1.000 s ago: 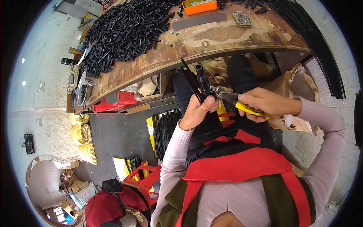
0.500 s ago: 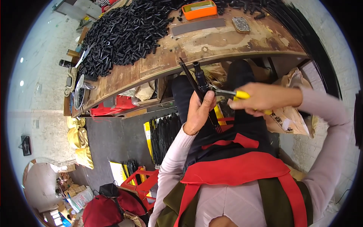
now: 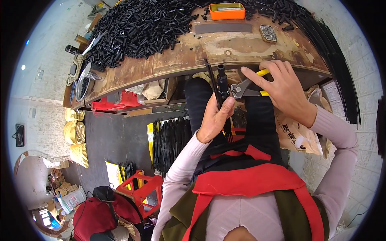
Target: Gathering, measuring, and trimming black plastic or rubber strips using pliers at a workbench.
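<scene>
My left hand (image 3: 216, 117) is closed around a bundle of thin black rods (image 3: 213, 82) and a stepped black tubular fitting (image 3: 222, 82), held upright over my lap. The rods' lower ends stick out below the hand. In my right hand (image 3: 287, 92) are end-cutting pincers (image 3: 240, 89) with yellow handles. The handles are spread, and some of that hand's fingers are stretched out along them. The pincers' jaws are beside the fitting, close to my left thumb; whether they bite on anything is too small to tell.
Just ahead runs the wooden workbench (image 3: 169, 64). On it lie a heap of black tubular parts (image 3: 148, 32), an orange tray (image 3: 227, 12), a flat grey strip (image 3: 223, 27) and long black rods (image 3: 333, 56). A red stool (image 3: 140, 193) and bundled black rods (image 3: 169, 140) are at lower left.
My right hand has turned and its fingers have loosened, so the pincers' handles are now spread. The pincers' jaws stay beside the fitting. My view has shifted slightly.
</scene>
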A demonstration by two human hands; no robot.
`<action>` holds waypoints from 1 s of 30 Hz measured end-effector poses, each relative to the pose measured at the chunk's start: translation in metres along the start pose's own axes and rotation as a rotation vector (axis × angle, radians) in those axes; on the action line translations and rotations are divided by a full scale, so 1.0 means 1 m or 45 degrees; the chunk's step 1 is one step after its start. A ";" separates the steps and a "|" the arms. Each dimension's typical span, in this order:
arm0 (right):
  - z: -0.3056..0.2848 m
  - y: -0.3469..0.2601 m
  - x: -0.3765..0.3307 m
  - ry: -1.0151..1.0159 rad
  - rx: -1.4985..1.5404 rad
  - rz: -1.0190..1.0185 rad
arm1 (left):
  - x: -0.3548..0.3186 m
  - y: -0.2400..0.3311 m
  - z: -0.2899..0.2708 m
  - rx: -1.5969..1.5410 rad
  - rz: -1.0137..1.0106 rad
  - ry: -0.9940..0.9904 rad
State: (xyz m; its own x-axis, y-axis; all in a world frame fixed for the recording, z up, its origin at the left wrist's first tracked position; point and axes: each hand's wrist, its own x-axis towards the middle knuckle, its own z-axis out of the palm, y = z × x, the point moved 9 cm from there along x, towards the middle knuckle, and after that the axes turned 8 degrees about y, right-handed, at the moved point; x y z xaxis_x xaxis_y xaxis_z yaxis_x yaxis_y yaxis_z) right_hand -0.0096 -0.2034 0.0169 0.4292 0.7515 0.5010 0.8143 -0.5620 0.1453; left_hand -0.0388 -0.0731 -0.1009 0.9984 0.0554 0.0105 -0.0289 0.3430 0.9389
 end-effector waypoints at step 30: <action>0.065 -0.012 -0.020 -0.411 1.325 0.175 | -0.008 0.000 0.010 -0.279 -0.091 -0.451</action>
State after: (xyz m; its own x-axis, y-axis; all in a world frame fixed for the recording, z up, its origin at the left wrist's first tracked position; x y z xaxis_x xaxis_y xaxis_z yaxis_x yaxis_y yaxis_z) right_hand -0.0025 -0.1892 -0.0497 0.5002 0.8450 0.1891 0.6180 -0.1954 -0.7615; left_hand -0.0467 -0.0830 -0.0973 0.9522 -0.2882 0.1016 0.0694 0.5277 0.8466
